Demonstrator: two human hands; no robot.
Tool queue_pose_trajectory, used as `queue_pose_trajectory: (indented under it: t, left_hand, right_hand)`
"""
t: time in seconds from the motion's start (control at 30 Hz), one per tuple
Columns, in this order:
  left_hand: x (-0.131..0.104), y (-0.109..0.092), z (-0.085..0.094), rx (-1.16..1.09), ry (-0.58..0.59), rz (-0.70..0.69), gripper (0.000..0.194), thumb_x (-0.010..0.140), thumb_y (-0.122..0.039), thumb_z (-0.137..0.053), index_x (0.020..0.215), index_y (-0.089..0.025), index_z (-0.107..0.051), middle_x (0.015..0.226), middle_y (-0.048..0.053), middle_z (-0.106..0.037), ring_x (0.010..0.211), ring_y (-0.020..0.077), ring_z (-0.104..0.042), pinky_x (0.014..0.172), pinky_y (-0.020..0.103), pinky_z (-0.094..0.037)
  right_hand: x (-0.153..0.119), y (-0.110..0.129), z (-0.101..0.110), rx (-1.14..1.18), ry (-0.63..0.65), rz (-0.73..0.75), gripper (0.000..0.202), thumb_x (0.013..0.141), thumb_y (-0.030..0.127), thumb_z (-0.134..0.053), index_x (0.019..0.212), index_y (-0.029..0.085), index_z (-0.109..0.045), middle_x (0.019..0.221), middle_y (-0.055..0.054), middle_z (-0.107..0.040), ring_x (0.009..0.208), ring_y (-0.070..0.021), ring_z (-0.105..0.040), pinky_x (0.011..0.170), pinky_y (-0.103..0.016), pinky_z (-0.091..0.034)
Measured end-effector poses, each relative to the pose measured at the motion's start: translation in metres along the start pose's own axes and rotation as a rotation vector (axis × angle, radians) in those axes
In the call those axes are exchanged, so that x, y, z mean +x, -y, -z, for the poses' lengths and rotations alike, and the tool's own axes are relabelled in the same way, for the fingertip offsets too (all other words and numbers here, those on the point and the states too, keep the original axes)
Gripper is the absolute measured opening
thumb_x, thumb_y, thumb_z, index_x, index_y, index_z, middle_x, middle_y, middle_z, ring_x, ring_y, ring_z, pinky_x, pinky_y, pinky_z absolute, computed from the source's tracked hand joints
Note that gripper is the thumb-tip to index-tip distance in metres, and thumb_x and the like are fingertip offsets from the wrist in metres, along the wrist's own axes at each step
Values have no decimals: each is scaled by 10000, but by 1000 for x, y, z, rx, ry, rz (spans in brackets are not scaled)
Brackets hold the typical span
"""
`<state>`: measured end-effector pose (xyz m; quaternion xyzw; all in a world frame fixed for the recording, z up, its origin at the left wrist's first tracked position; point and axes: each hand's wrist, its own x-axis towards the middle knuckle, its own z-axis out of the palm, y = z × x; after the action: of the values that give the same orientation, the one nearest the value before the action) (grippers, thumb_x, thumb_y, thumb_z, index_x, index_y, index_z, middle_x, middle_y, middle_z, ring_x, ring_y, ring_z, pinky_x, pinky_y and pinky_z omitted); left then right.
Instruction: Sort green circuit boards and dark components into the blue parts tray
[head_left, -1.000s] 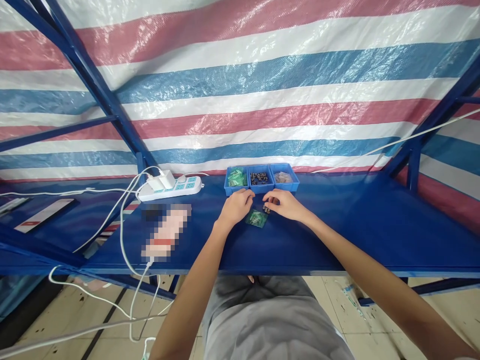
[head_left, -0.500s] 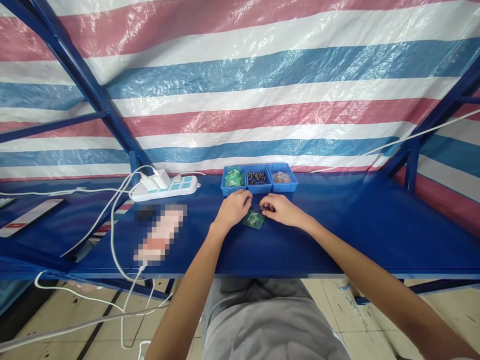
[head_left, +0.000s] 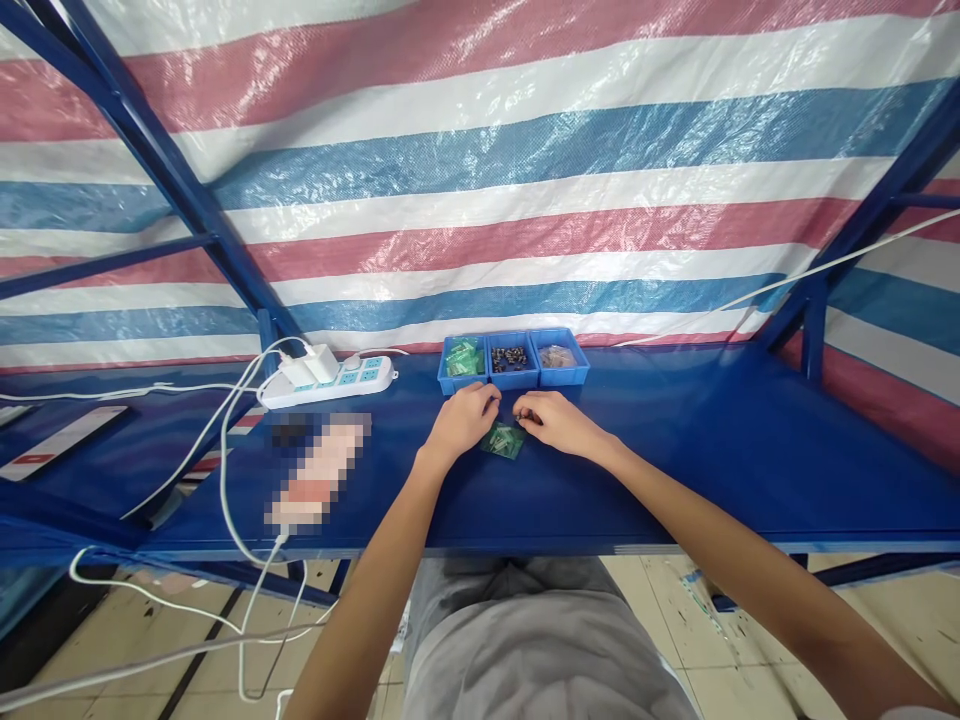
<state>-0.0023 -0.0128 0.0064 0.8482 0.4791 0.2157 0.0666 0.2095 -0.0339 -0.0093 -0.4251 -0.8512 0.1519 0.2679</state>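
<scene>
A small green packet (head_left: 503, 441) lies on the blue table between and just below my hands. My left hand (head_left: 469, 415) is curled at the packet's upper left, fingers bent together; anything in them is hidden. My right hand (head_left: 550, 418) pinches a small dark part (head_left: 523, 417) at the packet's upper right. Just beyond my hands stand three joined blue bins: the left bin (head_left: 463, 384) holds green packets, the middle bin (head_left: 514, 380) small dark parts, and the right bin (head_left: 564, 376) pale clear packets.
A white power strip (head_left: 330, 388) with chargers and looping white cables sits at the left of the blue table (head_left: 675, 450). In front of it is a blurred-out object (head_left: 319, 475). A phone (head_left: 64, 440) lies farther left. Blue frame posts and a striped sheet stand behind.
The view has shifted slightly. My right hand's fingers have closed in more over the small dark part, which shows less now. My left hand looks much the same.
</scene>
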Motion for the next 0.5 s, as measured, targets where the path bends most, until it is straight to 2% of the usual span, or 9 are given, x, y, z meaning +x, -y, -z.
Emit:
queue_pose_trajectory:
  t: [0.33,0.5]
  left_hand:
    - [1,2,-5,-15,-12,-33,201,964,-240,-488,1007,-233,-684,962,44,-679,819,177,-632,675,258,-428]
    - [2,5,-5,-54,-14,-44,189,946,-243,-525,1013,-232,-701,954,42,-684,812,171,-632,706,256,-456]
  right_hand:
    - [0,2,-2,19,-50,0,175,867,93,-563,924,211,-678,875,-25,-685,747,-156,-606,694,-255,-429]
    - [-1,6,1,36,-122,-6,159,889,127,-571,951,218,-685,923,-41,-702,772,-172,-619,708,-271,-455]
